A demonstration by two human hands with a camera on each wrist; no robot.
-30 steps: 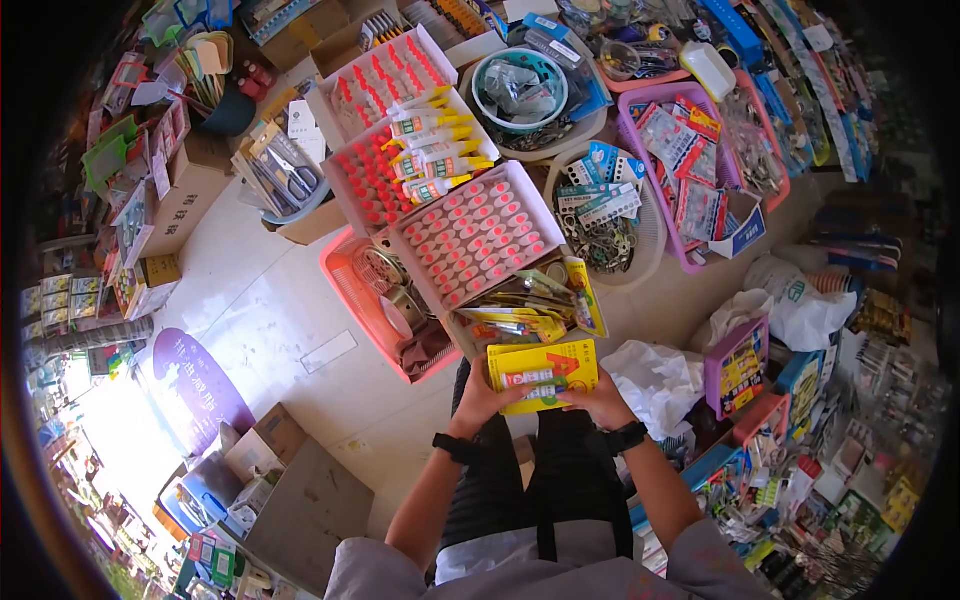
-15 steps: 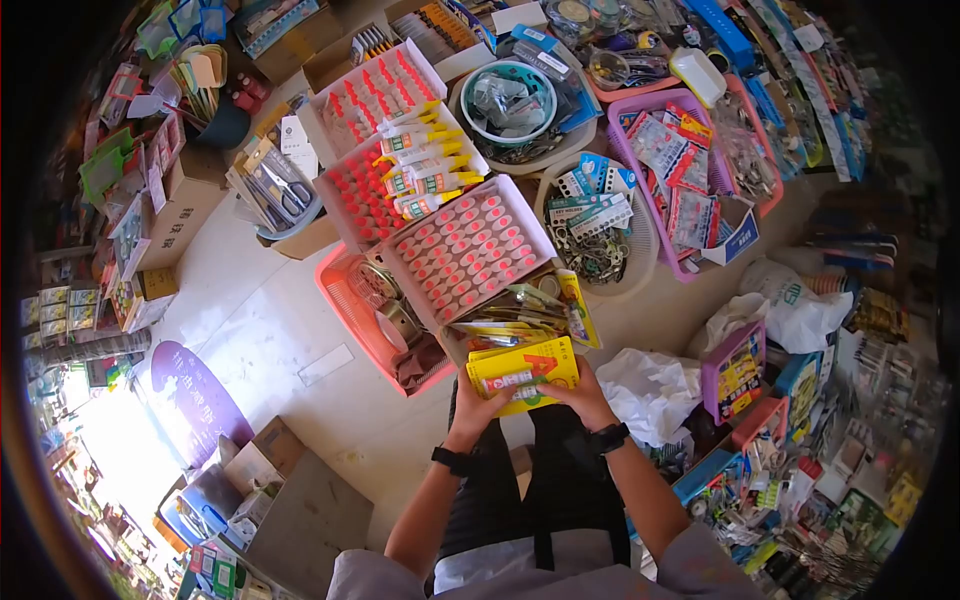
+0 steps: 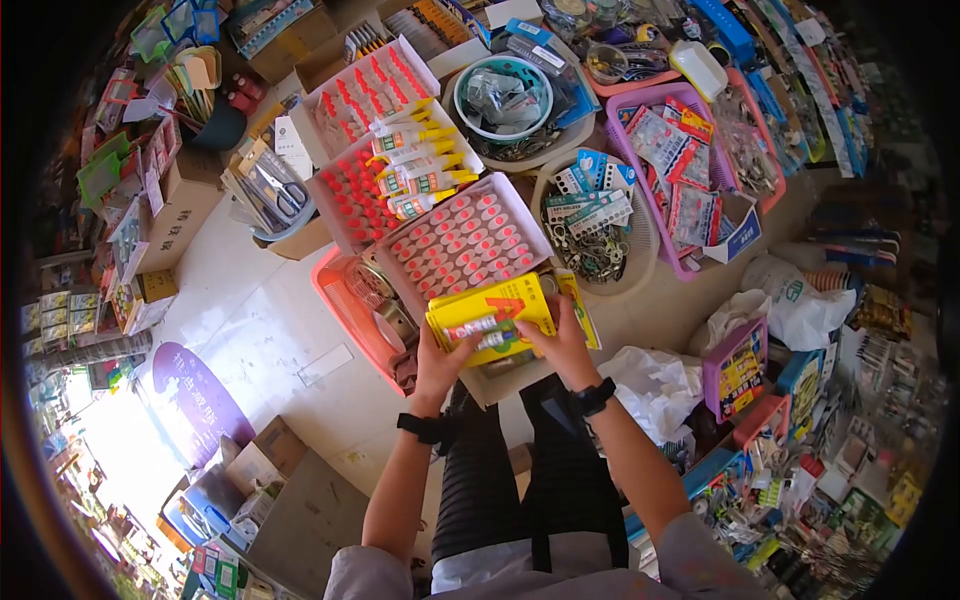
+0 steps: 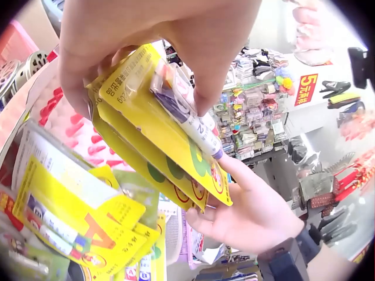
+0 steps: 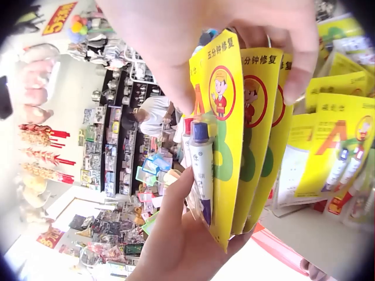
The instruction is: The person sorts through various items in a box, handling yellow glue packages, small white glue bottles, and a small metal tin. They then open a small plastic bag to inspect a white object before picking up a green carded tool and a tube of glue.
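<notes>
Several yellow carded packs [image 3: 492, 312] with two small tubes on the front one form a loose stack between both hands. My left hand [image 3: 440, 366] grips the stack's left side, thumb on the front near the tubes [image 4: 186, 117]. The right side is pinched by my right hand [image 3: 565, 345], fingers behind and thumb in front. In the right wrist view the cards [image 5: 225, 140] fan slightly apart at their edges. Just beneath the stack is a box of similar yellow packs [image 4: 76, 228], partly hidden in the head view.
Beyond the hands stands a box of pink-dotted tubes [image 3: 465, 240], with red-capped tubes [image 3: 355, 195] and yellow-tipped bottles [image 3: 415, 165] behind. An orange basket [image 3: 345, 325] lies left; a key-ring basket [image 3: 600, 240] and purple basket [image 3: 655, 215] lie right. White plastic bags [image 3: 650, 390] sit near the right leg.
Both hands have moved forward and left with the yellow packs, from over the lap to over the box of similar packs. The grip stays on both sides.
</notes>
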